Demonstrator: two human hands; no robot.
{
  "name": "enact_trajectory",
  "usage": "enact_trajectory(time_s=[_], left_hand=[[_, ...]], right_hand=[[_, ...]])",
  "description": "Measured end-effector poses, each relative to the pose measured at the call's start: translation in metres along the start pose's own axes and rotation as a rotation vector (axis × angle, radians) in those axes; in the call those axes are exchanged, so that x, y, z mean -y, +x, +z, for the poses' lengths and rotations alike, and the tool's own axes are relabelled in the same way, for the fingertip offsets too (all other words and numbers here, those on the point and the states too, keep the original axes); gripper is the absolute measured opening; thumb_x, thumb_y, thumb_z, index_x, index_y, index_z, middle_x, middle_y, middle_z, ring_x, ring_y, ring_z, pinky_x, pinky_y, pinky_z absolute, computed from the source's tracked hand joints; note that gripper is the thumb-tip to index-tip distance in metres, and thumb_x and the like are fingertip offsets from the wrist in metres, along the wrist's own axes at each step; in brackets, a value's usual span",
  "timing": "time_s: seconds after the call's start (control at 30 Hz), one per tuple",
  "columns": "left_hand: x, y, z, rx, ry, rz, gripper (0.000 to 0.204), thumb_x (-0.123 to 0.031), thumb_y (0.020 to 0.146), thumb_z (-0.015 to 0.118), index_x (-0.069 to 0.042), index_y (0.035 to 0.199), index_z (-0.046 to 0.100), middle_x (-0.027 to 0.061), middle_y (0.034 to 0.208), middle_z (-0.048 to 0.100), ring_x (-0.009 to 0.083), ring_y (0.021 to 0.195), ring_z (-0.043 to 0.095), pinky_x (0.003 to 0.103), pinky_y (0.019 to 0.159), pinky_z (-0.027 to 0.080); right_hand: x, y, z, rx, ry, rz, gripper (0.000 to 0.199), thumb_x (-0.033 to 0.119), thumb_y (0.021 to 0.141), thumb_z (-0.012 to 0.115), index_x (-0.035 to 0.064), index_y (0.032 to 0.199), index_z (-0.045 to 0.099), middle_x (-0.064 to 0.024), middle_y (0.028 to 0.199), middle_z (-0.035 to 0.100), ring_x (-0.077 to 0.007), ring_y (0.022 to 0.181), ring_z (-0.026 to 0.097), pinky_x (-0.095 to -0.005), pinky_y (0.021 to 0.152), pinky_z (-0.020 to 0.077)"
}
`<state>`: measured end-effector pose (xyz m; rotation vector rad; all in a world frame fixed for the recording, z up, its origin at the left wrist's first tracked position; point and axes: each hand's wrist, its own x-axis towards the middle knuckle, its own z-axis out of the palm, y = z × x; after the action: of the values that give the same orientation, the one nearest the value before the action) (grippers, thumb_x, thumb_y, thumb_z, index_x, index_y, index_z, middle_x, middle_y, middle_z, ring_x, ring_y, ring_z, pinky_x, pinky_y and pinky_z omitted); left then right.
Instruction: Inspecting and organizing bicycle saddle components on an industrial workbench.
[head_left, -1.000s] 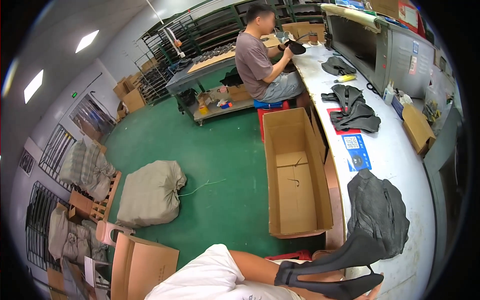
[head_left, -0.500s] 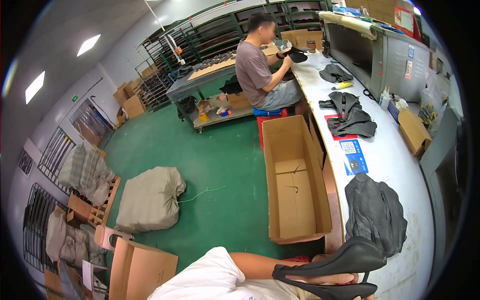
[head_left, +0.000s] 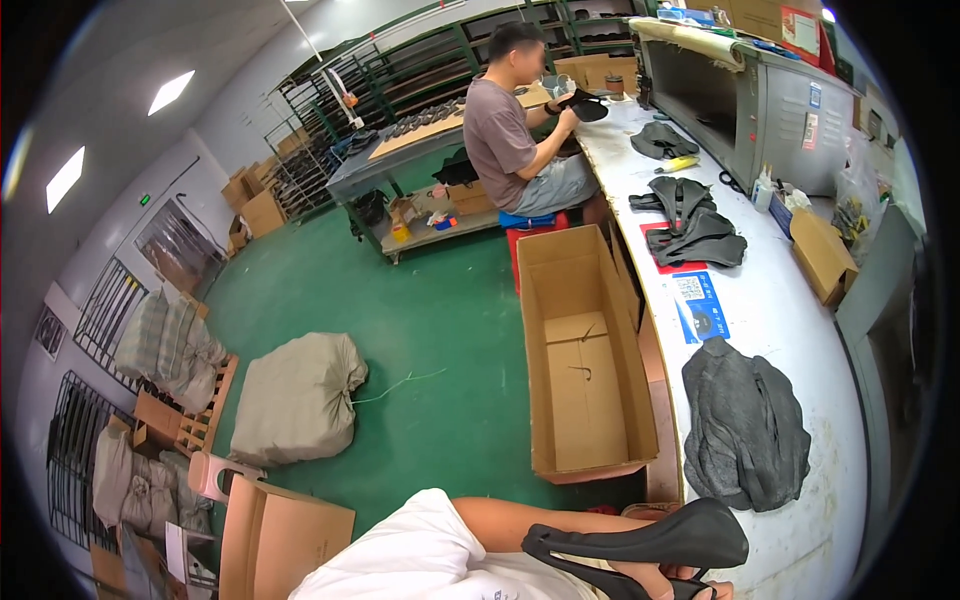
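Observation:
A black, long-nosed piece with a slot down its middle, like a bike saddle cover (head_left: 690, 535), is held low over the near edge of the table. My left hand (head_left: 646, 578) is closed on its underside, partly hidden by it. At the lower edge, fingertips of my right hand (head_left: 718, 591) pinch its near rim; the rest of that hand is out of the picture. Just beyond lies a crumpled heap of dark grey covers (head_left: 745, 425) on the white table (head_left: 770, 320). Farther along are more black covers (head_left: 690, 225) and a single one (head_left: 660, 140).
A tall open cardboard box (head_left: 590, 400) stands left of the table. On the green floor lies a stuffed woven sack (head_left: 295, 400). A co-worker (head_left: 505, 130) sits at the table's far end, handling a black piece. A grey metal cabinet (head_left: 780, 120) stands at the far right.
The saddle cover and both my hands have shifted slightly left and down, away from the grey heap. The view has turned a little. The co-worker still handles a black piece.

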<state>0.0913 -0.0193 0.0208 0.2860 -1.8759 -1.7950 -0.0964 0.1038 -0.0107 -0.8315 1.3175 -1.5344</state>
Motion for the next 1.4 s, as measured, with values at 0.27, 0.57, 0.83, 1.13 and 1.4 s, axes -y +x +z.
enact_trajectory(time_s=[0.27, 0.57, 0.83, 1.13, 1.4], left_hand=[[0.007, -0.004, 0.002, -0.046, -0.076, 0.052, 0.022, -0.021, 0.087, 0.075, -0.001, 0.09, 0.067, 0.0109, 0.076, 0.063, 0.0218, 0.066, 0.06, 0.032, 0.061, 0.048], [0.01, 0.019, 0.001, -0.229, -0.031, -0.042, 0.022, -0.02, 0.087, 0.075, -0.001, 0.093, 0.068, 0.0106, 0.078, 0.063, 0.0207, 0.069, 0.061, 0.031, 0.063, 0.048], [-0.034, 0.009, -0.015, -0.482, 0.076, -0.236, 0.023, -0.019, 0.087, 0.075, 0.0, 0.097, 0.067, 0.0097, 0.083, 0.064, 0.018, 0.074, 0.061, 0.029, 0.066, 0.048], [-0.058, 0.009, -0.02, -0.509, 0.087, -0.471, 0.026, -0.018, 0.086, 0.075, 0.001, 0.102, 0.067, 0.0088, 0.087, 0.066, 0.015, 0.08, 0.062, 0.028, 0.069, 0.049], [0.002, 0.016, 0.007, 0.211, -0.111, -0.702, 0.029, -0.016, 0.086, 0.075, 0.002, 0.107, 0.066, 0.0079, 0.091, 0.067, 0.0123, 0.085, 0.062, 0.026, 0.072, 0.049]], right_hand=[[-0.015, -0.002, -0.003, -0.056, 0.052, 0.015, 0.034, 0.029, 0.099, 0.06, 0.0006, 0.081, 0.053, -0.0068, 0.079, 0.055, -0.0175, 0.076, 0.052, -0.0325, 0.073, 0.0459], [-0.011, -0.004, -0.009, 0.077, 0.158, 0.003, 0.032, 0.029, 0.094, 0.064, -0.0004, 0.085, 0.057, -0.0102, 0.085, 0.059, -0.0195, 0.08, 0.054, -0.0359, 0.076, 0.0461], [-0.01, -0.017, -0.016, 0.036, 0.119, 0.159, 0.019, 0.018, 0.091, 0.063, -0.0006, 0.091, 0.059, -0.0124, 0.091, 0.061, -0.0212, 0.087, 0.056, -0.0347, 0.081, 0.0453], [-0.029, -0.044, -0.043, 0.133, 0.308, -0.007, 0.022, 0.021, 0.098, 0.054, -0.0016, 0.096, 0.055, -0.0096, 0.09, 0.056, -0.0161, 0.08, 0.051, -0.0291, 0.07, 0.0414], [-0.013, -0.022, -0.013, -0.021, 0.696, 0.289, 0.046, 0.038, 0.103, 0.047, -0.0006, 0.081, 0.055, -0.0038, 0.074, 0.053, -0.0129, 0.068, 0.049, -0.0258, 0.064, 0.0415]])
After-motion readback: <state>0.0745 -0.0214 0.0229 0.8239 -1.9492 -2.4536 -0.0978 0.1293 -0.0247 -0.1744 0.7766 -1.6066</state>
